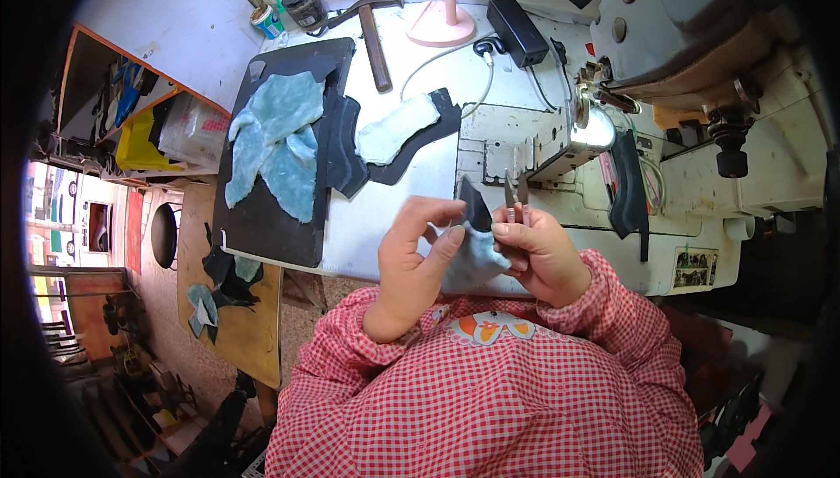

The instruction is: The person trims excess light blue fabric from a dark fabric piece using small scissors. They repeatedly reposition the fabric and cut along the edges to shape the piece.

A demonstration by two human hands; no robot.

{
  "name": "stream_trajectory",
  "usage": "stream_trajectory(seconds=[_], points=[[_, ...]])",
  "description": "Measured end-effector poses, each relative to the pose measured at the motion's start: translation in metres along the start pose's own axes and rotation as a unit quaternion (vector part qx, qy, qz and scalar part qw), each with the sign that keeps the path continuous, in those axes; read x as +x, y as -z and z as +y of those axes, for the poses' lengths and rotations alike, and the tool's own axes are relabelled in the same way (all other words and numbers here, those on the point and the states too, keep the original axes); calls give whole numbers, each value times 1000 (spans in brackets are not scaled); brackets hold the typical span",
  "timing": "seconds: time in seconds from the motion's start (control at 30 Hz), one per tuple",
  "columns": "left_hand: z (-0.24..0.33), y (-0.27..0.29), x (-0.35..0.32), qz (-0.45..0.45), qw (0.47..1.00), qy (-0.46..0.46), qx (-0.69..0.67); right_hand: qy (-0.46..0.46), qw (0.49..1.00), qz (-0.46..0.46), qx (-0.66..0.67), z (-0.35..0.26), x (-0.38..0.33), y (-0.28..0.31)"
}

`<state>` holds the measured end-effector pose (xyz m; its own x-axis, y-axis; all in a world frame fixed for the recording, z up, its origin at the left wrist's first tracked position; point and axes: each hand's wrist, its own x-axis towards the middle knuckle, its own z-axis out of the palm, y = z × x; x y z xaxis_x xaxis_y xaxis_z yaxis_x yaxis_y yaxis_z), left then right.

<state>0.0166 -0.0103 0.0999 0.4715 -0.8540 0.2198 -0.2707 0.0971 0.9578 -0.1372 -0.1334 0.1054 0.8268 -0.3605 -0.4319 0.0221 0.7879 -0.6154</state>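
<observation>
Workbench (394, 215): white, cluttered top, seen from above; tiled wall at far edge.
Sewing machine (691, 49): one, pale grey, largest item, right half of bench; head reaches over the plate area just beyond the hands.
Black board (262, 215): one, dark slab lying left of centre, carries cut pieces.
Blue fleecy pieces (276, 141): pale blue, fuzzy; overlapping pile on the board, exact count cannot be told.
Black-backed piece (402, 132): one, flat on bench between board and machine, blue fleece patch showing on top.
Side table (232, 320): one, wooden, lower left, below bench level; a few more black and blue scraps on it.
Lamp base (442, 23): one, pink, round, far edge of bench.
Power adapter (518, 30): one, black block, beside lamp base, white cable attached.
Hammer (374, 36): one, dark head, handle angled toward board.
Jars (289, 10): two small ones, far left corner.
Workpiece (477, 242): one, held above near bench edge, between both hands; pale blue fuzzy face, black outer layer rising to a point at top.
Left hand (416, 255): fingers curled, thumb and forefinger pinched on workpiece's left edge.
Right hand (538, 250): closed around thread snips and touching workpiece's right side.
Thread snips (516, 198): one pair, metal, two blades pointing up, slightly apart, tips just beside the black point.
Sleeves (490, 399): two, red-and-white check.
</observation>
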Motion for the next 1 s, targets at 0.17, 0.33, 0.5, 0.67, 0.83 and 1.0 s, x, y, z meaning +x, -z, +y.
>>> stream_trajectory(seconds=[0.17,0.33,0.5,0.67,0.83,1.0], points=[[-10,1,11,-44,996,62,-56,-48,994,-60,84,6,11,10],[-15,-7,8,-19,960,179,-215,42,997,36,-55,8,9,16],[-18,-22,3,33,963,177,-203,94,985,55,-131,12,4,20],[-15,-24,-1,81,978,-77,178,61,990,68,-104,16,6,21],[-11,-15,5,0,962,-146,231,50,991,53,-112,16,6,18],[-10,-12,9,-59,966,-123,218,12,990,30,-139,11,4,20]])
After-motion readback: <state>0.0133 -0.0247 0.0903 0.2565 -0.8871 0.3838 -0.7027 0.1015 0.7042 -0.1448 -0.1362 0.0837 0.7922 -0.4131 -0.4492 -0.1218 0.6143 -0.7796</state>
